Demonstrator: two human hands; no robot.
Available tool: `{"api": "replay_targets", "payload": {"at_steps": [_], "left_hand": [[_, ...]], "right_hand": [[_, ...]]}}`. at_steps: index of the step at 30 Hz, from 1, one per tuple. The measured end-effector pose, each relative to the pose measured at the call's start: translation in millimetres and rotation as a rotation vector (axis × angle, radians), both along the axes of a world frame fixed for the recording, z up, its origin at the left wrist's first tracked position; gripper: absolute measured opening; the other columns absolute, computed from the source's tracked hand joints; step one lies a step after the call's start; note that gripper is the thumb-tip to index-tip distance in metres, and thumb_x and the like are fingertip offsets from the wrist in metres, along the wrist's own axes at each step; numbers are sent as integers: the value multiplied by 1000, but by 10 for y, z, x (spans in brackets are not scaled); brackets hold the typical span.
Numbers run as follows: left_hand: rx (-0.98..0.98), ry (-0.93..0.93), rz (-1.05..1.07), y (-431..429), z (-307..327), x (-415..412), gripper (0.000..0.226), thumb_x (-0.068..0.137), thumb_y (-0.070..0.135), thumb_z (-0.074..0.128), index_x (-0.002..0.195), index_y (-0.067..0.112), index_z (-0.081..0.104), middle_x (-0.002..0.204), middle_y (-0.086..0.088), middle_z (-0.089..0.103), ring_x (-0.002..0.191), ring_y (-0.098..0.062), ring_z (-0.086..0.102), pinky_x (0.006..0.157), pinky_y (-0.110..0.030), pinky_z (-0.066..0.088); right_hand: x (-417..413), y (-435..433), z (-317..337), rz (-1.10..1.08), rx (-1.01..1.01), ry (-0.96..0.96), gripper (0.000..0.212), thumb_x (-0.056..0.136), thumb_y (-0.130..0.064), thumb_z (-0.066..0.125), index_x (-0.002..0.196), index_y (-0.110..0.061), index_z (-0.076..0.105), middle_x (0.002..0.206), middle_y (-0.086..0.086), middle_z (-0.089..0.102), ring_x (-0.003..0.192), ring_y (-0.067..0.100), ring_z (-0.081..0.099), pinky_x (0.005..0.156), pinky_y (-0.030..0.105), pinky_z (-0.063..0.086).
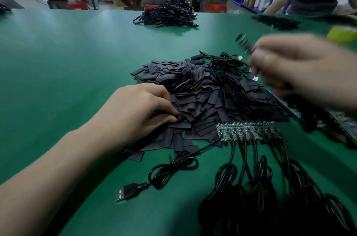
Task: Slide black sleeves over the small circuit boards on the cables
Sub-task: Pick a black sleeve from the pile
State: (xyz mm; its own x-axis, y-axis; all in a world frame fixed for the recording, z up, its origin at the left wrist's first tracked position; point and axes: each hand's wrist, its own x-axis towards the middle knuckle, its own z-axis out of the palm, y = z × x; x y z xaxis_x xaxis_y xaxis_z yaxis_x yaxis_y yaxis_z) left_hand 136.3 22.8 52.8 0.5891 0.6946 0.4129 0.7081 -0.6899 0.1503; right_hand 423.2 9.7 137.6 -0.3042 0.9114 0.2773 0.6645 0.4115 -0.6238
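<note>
Left hand [135, 114] is laid on the green table mat [58, 61] at the near-left edge of a heap of flat black sleeves [212, 90]. Its fingers are curled and one of the sleeves is pinched between thumb and forefinger. A loose black USB cable [125, 193] is seen nearer, plug pointed left. A row of small green circuit boards [247, 131] is lined left-to-right at the heap's near edge, black cables [243, 158] trailing toward the viewer. Right hand [301, 73] is raised and blurred. A dark strip [243, 43] is held in its curled fingers, pointed up-left.
</note>
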Motion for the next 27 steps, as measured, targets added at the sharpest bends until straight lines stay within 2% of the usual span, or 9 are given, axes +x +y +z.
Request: {"api": "replay_targets", "payload": {"at_steps": [2, 7, 10, 12, 14, 17, 20, 24, 27], "left_hand": [[53, -18, -7, 2, -14, 1, 13, 90, 38, 71, 94, 31, 81, 94, 14, 68, 86, -12, 64, 69, -37, 55], [120, -192, -36, -39, -17, 77, 11, 95, 31, 71, 93, 23, 79, 96, 12, 71, 89, -11, 66, 79, -34, 54], [-119, -542, -34, -133, -78, 211, 4, 91, 24, 72, 91, 23, 77, 85, 11, 76, 77, -5, 73, 73, -30, 59], [-361, -752, -73, -193, -117, 320, 5, 90, 19, 72, 93, 18, 77, 83, 3, 77, 68, -15, 75, 69, -33, 62], [-425, -835, -93, -208, -162, 376, 8, 89, 18, 72, 94, 17, 78, 84, -2, 78, 65, -19, 74, 68, -32, 61], [-432, -860, -107, -221, -162, 389, 12, 84, 24, 77, 95, 19, 78, 84, 2, 78, 69, -15, 74, 70, -28, 59], [-124, -602, -72, -236, -137, 393, 28, 76, 33, 84, 103, 26, 78, 86, 25, 72, 77, 4, 68, 75, -16, 54], [-73, -617, 15, -225, -142, 396, 25, 77, 29, 86, 100, 25, 80, 86, 19, 75, 76, 1, 70, 73, -20, 57], [-173, -736, 82, -214, -149, 363, 20, 76, 26, 85, 95, 28, 80, 83, 18, 77, 74, 1, 73, 71, -17, 57]], "right_hand": [[-109, -49, -250, 24, -22, -196, 33, 100, -51, 44, 83, -27, 59, 63, -13, 57, 53, 3, 49, 55, 30, 34], [-317, -96, -615, -22, -4, -70, 31, 99, -46, 42, 83, -24, 58, 67, -3, 56, 62, 10, 50, 64, 41, 43], [-378, -135, -722, 5, -20, 31, 46, 95, -60, 47, 82, -18, 59, 63, 0, 48, 57, 5, 42, 57, 35, 37], [-411, -161, -765, 61, -95, 123, 38, 95, -53, 58, 79, -19, 61, 58, -10, 41, 54, 1, 36, 52, 23, 30], [-430, -178, -806, 84, -151, 176, 25, 94, -40, 64, 81, -20, 67, 58, -16, 48, 55, -2, 40, 53, 18, 31], [-438, -175, -838, 81, -181, 229, 17, 95, -32, 62, 86, -22, 73, 69, -11, 66, 64, 2, 54, 63, 30, 41], [-429, -167, -829, 69, -205, 234, 21, 99, -30, 60, 88, -20, 75, 82, -12, 75, 77, 8, 68, 77, 37, 50], [-384, -174, -822, 26, -124, 189, 39, 97, -53, 46, 89, -21, 67, 61, -7, 49, 57, 1, 45, 58, 34, 35], [-327, -174, -777, -24, -49, 198, 38, 98, -53, 38, 91, -30, 66, 64, -1, 45, 59, 6, 43, 60, 37, 36]]}}
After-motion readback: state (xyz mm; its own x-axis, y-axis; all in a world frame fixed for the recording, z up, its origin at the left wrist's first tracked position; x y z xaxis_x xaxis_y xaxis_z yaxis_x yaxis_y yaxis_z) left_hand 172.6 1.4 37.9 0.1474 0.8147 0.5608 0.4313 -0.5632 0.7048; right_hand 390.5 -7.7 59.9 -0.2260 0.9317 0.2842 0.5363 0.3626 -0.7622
